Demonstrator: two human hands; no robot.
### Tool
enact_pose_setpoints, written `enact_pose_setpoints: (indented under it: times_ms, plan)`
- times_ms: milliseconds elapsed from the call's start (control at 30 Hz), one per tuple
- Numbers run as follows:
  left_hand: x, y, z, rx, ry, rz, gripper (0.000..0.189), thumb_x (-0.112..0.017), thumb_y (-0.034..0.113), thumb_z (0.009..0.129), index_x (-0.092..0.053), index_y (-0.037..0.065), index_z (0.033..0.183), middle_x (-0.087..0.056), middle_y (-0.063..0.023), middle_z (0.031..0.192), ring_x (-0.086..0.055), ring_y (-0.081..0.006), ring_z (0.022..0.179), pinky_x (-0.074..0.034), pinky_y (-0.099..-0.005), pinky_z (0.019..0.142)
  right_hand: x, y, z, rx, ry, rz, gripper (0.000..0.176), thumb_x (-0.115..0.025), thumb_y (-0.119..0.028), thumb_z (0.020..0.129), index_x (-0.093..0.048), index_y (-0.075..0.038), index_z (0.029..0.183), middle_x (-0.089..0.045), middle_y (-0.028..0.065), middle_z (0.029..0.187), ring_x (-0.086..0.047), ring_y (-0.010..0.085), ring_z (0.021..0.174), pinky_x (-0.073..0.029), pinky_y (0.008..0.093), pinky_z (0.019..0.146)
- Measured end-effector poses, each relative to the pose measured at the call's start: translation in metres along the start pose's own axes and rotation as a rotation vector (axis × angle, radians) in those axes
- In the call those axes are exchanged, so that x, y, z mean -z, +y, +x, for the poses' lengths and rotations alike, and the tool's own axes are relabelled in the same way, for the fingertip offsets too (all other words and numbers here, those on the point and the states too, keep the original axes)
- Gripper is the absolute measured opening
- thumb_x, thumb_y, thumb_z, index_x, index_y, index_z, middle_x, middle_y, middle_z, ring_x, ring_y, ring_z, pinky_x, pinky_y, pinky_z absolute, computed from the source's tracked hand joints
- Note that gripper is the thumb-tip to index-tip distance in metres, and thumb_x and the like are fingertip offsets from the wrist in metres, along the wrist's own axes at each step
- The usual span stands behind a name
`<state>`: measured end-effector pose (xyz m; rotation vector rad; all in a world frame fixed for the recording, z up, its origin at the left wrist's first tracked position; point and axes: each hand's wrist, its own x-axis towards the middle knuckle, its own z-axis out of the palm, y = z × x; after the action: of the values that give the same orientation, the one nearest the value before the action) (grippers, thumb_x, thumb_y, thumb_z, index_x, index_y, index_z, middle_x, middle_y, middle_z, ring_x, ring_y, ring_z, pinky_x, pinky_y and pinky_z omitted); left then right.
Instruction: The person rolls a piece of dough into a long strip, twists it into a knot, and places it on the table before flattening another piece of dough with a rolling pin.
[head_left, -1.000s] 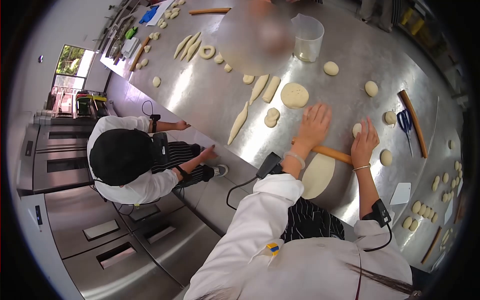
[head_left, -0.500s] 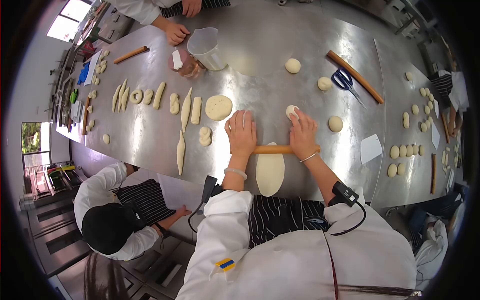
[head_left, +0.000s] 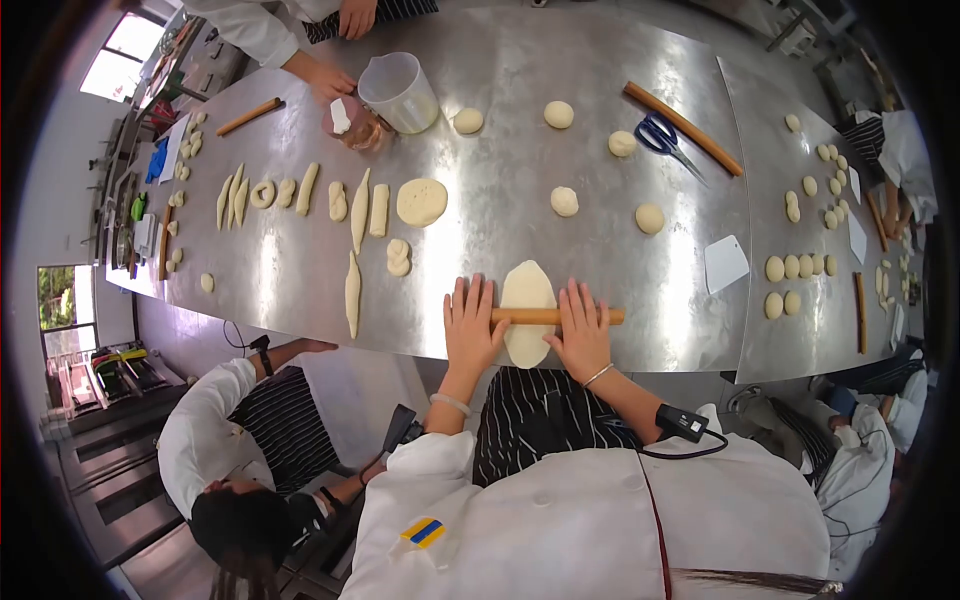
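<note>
An oval sheet of flattened dough [head_left: 527, 284] lies near the table's front edge, with a wooden rolling pin [head_left: 540, 316] across it. My left hand [head_left: 471, 325] lies flat over the pin's left end, fingers stretched forward. On the right part of the pin rests my right hand [head_left: 583, 332], its fingers also extended and spread. A round flat dough piece [head_left: 422, 203] is ahead of my left hand. Beyond my right hand sit a dough ball [head_left: 564, 201] and another ball [head_left: 649, 218].
Shaped dough pieces [head_left: 360, 210] line the left. A clear jug [head_left: 399, 93] and a pink-lidded jar [head_left: 352, 124] stand near a co-worker's hand [head_left: 332, 80]. Scissors [head_left: 668, 142], a second rolling pin [head_left: 684, 128] and a white scraper [head_left: 726, 264] lie right. Another person [head_left: 240, 440] is at lower left.
Both hands and the pin have moved back toward my body, onto the lower part of the dough. The co-worker's hand now reaches the jar. The person at lower left has shifted an arm.
</note>
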<state>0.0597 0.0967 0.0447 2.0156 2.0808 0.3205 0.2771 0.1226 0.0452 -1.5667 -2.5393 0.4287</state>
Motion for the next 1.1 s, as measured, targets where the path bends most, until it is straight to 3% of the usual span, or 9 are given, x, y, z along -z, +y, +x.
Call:
enact_pose_setpoints:
  times_ms: [267, 333, 467, 533, 700, 767, 933, 1100]
  plan:
    - [-0.004, 0.012, -0.079, 0.030, -0.063, 0.001, 0.079, -0.057, 0.051, 0.087, -0.031, 0.009, 0.149, -0.025, -0.0144, 0.155, -0.017, -0.0385, 0.144, -0.011, -0.0558, 0.116, 0.018, 0.007, -0.055, 0.210, -0.139, -0.003, 0.082, -0.064, -0.046, 0.082, -0.035, -0.001, 0.144, -0.026, 0.0140, 0.155, -0.023, 0.0312, 0.144, -0.018, 0.0545, 0.114]
    - [-0.005, 0.015, -0.095, 0.052, -0.115, 0.018, 0.080, -0.056, 0.052, 0.087, -0.031, 0.009, 0.149, -0.024, -0.0152, 0.156, -0.017, -0.0384, 0.144, -0.011, -0.0552, 0.116, 0.029, 0.011, -0.057, 0.287, -0.174, 0.016, 0.076, -0.065, -0.040, 0.083, -0.038, -0.002, 0.143, -0.027, 0.0122, 0.155, -0.025, 0.0290, 0.143, -0.021, 0.0523, 0.113]
    - [-0.005, 0.017, -0.112, 0.030, -0.119, 0.031, 0.075, -0.062, 0.042, 0.086, -0.035, 0.007, 0.146, -0.025, -0.0153, 0.155, -0.019, -0.0377, 0.144, -0.013, -0.0537, 0.116, 0.045, 0.022, -0.060, 0.335, -0.201, 0.017, 0.066, -0.067, -0.028, 0.082, -0.044, -0.004, 0.139, -0.033, 0.0102, 0.152, -0.031, 0.0268, 0.140, -0.026, 0.0494, 0.109]
    - [-0.006, 0.018, -0.117, -0.005, -0.069, 0.069, 0.071, -0.064, 0.034, 0.084, -0.038, 0.006, 0.145, -0.029, -0.0165, 0.153, -0.021, -0.0378, 0.143, -0.017, -0.0530, 0.114, 0.049, 0.026, -0.060, 0.383, -0.172, 0.081, 0.055, -0.066, -0.016, 0.081, -0.050, -0.004, 0.132, -0.044, 0.0082, 0.144, -0.041, 0.0260, 0.131, -0.033, 0.0453, 0.103]
    - [-0.013, 0.006, -0.118, -0.057, 0.074, 0.138, 0.061, -0.063, 0.015, 0.082, -0.045, 0.005, 0.139, -0.041, -0.0157, 0.143, -0.035, -0.0344, 0.134, -0.027, -0.0485, 0.107, 0.038, 0.020, -0.053, 0.325, -0.095, 0.284, 0.045, -0.059, -0.006, 0.081, -0.053, -0.003, 0.126, -0.053, 0.0107, 0.124, -0.051, 0.0290, 0.113, -0.040, 0.0432, 0.094]
    - [-0.010, 0.005, -0.110, 0.065, 0.038, 0.108, 0.057, -0.059, 0.008, 0.081, -0.047, 0.004, 0.137, -0.047, -0.0135, 0.137, -0.041, -0.0332, 0.127, -0.030, -0.0468, 0.104, 0.030, 0.018, -0.049, 0.302, -0.067, 0.304, 0.044, -0.057, -0.004, 0.081, -0.053, -0.002, 0.125, -0.055, 0.0121, 0.117, -0.052, 0.0303, 0.107, -0.042, 0.0429, 0.091]
    - [0.001, 0.016, -0.084, 0.035, 0.086, 0.194, 0.054, -0.057, 0.005, 0.081, -0.049, 0.004, 0.135, -0.048, -0.0140, 0.137, -0.044, -0.0308, 0.127, -0.029, -0.0473, 0.105, 0.029, 0.010, -0.036, 0.281, -0.119, 0.310, 0.049, -0.053, -0.001, 0.079, -0.049, 0.004, 0.127, -0.056, 0.0172, 0.102, -0.055, 0.0314, 0.097, -0.046, 0.0379, 0.085]
    - [-0.005, 0.023, -0.092, 0.027, 0.097, 0.185, 0.051, -0.055, 0.003, 0.082, -0.050, 0.005, 0.133, -0.050, -0.0135, 0.136, -0.047, -0.0269, 0.126, -0.029, -0.0479, 0.107, 0.019, 0.017, -0.038, 0.349, -0.092, 0.294, 0.049, -0.053, -0.002, 0.080, -0.047, 0.006, 0.127, -0.059, 0.0178, 0.097, -0.057, 0.0316, 0.092, -0.048, 0.0376, 0.083]
